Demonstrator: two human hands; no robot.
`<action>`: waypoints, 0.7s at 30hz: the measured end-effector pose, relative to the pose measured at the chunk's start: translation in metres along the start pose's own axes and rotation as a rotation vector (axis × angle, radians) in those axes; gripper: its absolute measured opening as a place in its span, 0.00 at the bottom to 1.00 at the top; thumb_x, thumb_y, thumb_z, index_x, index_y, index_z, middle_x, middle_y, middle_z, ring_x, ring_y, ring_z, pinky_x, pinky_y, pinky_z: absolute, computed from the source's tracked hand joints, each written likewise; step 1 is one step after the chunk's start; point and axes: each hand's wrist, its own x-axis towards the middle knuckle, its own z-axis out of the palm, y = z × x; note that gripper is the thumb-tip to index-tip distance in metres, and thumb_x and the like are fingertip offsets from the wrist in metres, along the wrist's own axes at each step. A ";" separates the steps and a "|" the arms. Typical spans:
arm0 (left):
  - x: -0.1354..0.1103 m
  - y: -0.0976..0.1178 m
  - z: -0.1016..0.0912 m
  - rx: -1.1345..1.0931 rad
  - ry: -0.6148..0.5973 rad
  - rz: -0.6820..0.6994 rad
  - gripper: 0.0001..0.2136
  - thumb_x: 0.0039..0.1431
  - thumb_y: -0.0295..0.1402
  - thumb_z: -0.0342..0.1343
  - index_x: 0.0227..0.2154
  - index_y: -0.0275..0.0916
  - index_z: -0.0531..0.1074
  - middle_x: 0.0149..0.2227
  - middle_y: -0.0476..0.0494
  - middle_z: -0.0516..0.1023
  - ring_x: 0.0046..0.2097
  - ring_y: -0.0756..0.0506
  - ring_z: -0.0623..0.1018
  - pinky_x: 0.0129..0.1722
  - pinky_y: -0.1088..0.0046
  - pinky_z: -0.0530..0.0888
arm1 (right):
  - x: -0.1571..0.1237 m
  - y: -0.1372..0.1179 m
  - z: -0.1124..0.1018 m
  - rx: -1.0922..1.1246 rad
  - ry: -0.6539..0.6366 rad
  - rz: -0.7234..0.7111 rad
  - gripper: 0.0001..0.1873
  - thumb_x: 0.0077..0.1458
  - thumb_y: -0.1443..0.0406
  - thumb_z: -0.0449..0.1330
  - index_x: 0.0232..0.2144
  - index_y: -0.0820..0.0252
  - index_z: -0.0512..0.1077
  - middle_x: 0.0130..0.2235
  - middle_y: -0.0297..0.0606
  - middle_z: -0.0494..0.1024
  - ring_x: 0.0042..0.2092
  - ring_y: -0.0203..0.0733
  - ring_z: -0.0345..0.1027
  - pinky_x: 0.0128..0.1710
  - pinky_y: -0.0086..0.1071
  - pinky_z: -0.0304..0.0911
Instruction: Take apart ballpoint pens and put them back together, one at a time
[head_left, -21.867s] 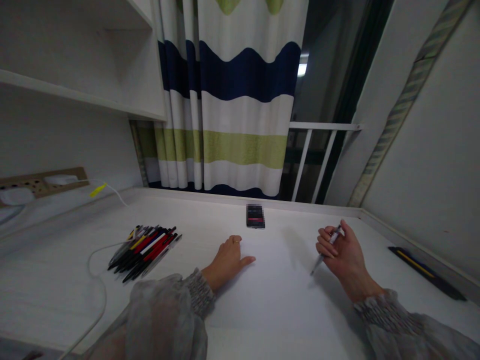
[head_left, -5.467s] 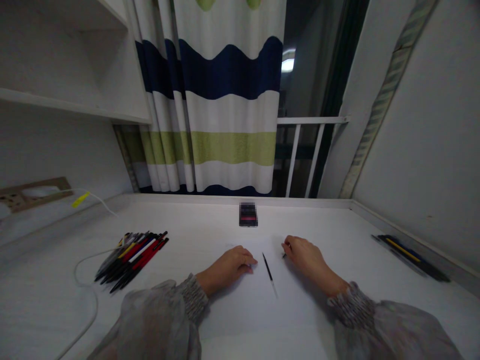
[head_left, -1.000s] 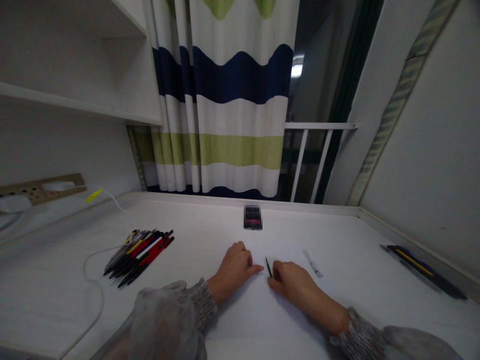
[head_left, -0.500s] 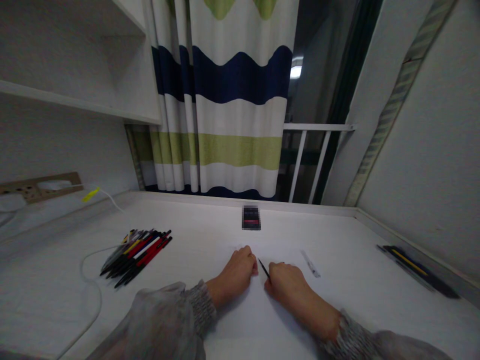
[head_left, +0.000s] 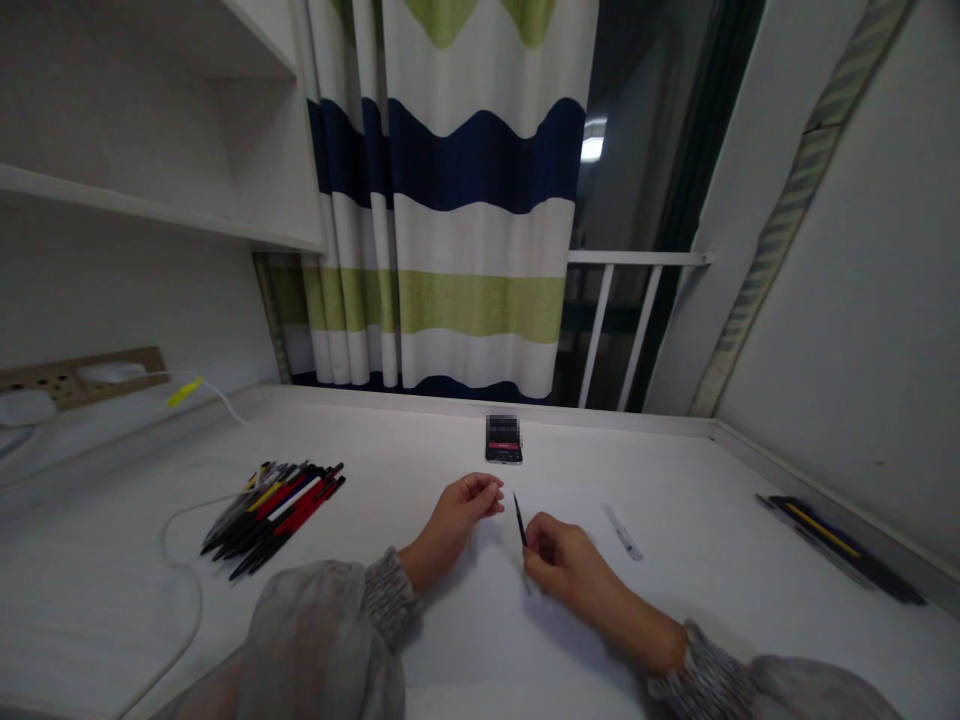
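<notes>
My right hand (head_left: pixel 562 560) pinches a thin black pen refill (head_left: pixel 519 520), its tip pointing up and away from me just above a white sheet of paper (head_left: pixel 495 640). My left hand (head_left: pixel 457 515) hovers a little to the left of the refill with its fingertips drawn together; I see nothing between them. A clear pen barrel (head_left: pixel 622 530) lies on the desk to the right of both hands. Grey sleeves cover both my forearms.
A pile of red, black and yellow pens (head_left: pixel 274 500) lies at the left beside a white cable (head_left: pixel 176 560). A phone (head_left: pixel 503 440) lies at the back middle. More pens (head_left: pixel 840 545) rest along the right wall. A striped curtain and a railing stand behind the white desk (head_left: pixel 375 450).
My right hand has lifted the refill off the paper and tilted it upright. My left hand has risen from the sheet and closed its fingertips.
</notes>
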 end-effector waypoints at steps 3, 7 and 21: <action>-0.003 0.003 0.002 -0.156 -0.013 -0.078 0.16 0.37 0.39 0.64 0.26 0.34 0.69 0.27 0.48 0.71 0.29 0.52 0.71 0.37 0.74 0.67 | -0.002 0.002 0.005 0.102 -0.044 -0.009 0.04 0.42 0.72 0.51 0.22 0.59 0.59 0.17 0.24 0.62 0.19 0.28 0.56 0.19 0.23 0.49; -0.005 0.006 0.003 -0.215 -0.031 -0.104 0.15 0.38 0.38 0.64 0.26 0.34 0.69 0.27 0.48 0.72 0.30 0.52 0.72 0.39 0.73 0.67 | -0.003 0.002 0.005 0.121 -0.065 -0.017 0.04 0.42 0.72 0.51 0.22 0.59 0.59 0.16 0.24 0.61 0.18 0.28 0.54 0.19 0.23 0.48; -0.007 0.009 0.005 -0.118 -0.090 -0.049 0.14 0.40 0.39 0.63 0.24 0.33 0.69 0.24 0.48 0.71 0.29 0.51 0.71 0.37 0.72 0.66 | -0.004 -0.002 0.003 0.155 -0.061 0.041 0.05 0.42 0.73 0.50 0.22 0.59 0.58 0.16 0.24 0.62 0.18 0.28 0.54 0.19 0.23 0.48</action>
